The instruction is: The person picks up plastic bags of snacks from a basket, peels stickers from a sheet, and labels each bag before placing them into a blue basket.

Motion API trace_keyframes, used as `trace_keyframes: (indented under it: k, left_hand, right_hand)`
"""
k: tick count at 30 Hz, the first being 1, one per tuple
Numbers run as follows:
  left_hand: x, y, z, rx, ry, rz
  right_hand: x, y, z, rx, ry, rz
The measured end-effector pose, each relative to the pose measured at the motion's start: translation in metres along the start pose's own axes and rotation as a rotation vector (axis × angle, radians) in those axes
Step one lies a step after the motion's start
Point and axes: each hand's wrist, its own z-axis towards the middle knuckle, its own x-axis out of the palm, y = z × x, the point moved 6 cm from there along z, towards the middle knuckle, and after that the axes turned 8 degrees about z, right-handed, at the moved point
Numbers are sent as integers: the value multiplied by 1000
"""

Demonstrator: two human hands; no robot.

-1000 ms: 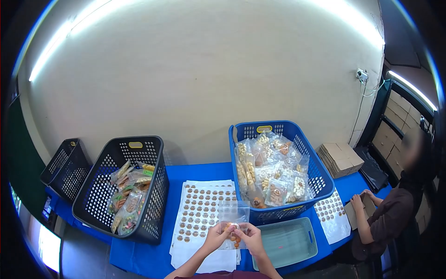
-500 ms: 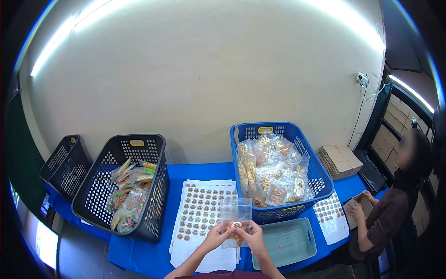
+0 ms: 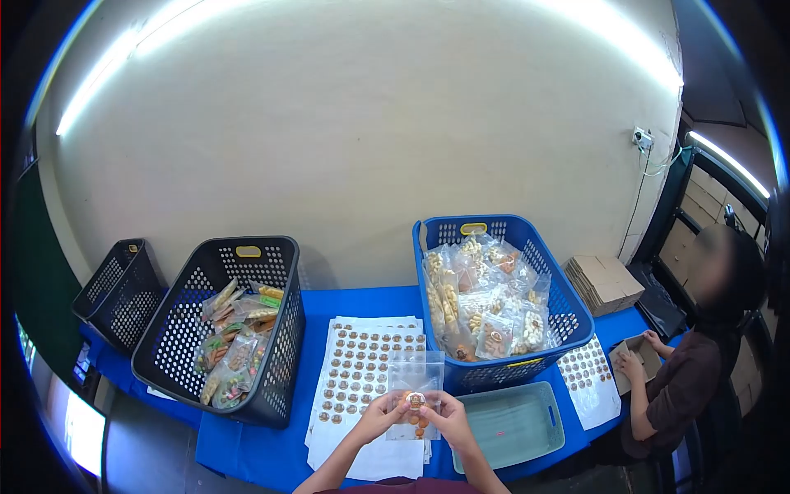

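Observation:
A clear plastic bag (image 3: pixel 415 373) with orange-brown pieces in its lower part is held between both hands over the sticker sheets. My left hand (image 3: pixel 380 416) pinches the bag's left side. My right hand (image 3: pixel 448 418) grips its right side, with the fingers close to a round brown-and-white sticker (image 3: pixel 415 400) on the bag's front. Beneath and to the left lie white sheets (image 3: pixel 350 366) with rows of round stickers. A pale green tray (image 3: pixel 514 424) sits just right of my right hand.
A blue basket (image 3: pixel 568 329) holds filled clear bags; a black basket (image 3: pixel 284 329) holds colourful ones. Another black basket (image 3: pixel 115 284) stands far left. Flat cardboard (image 3: pixel 605 284) and another sticker sheet (image 3: pixel 588 383) are on the right, where a co-worker (image 3: pixel 687 383) handles an open box (image 3: pixel 638 362).
Both my hands remain on the bag, with the fingers shifted slightly and the sticker more visible. The co-worker's hand has moved inside the box, which shows more fully. The view has shifted slightly.

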Motion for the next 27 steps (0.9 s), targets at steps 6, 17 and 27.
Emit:
trace_keyframes:
  k: [6,17,27]
  left_hand:
    - [3,2,-3,78,42,119]
    - [-28,-6,6,150,-350,22]
    - [-14,-33,-4,257,-236,618]
  right_hand:
    - [3,-4,-3,26,-93,-3]
    - [9,-12,-10,15,-93,-4]
    - [19,67,-17,-571,-91,-910]
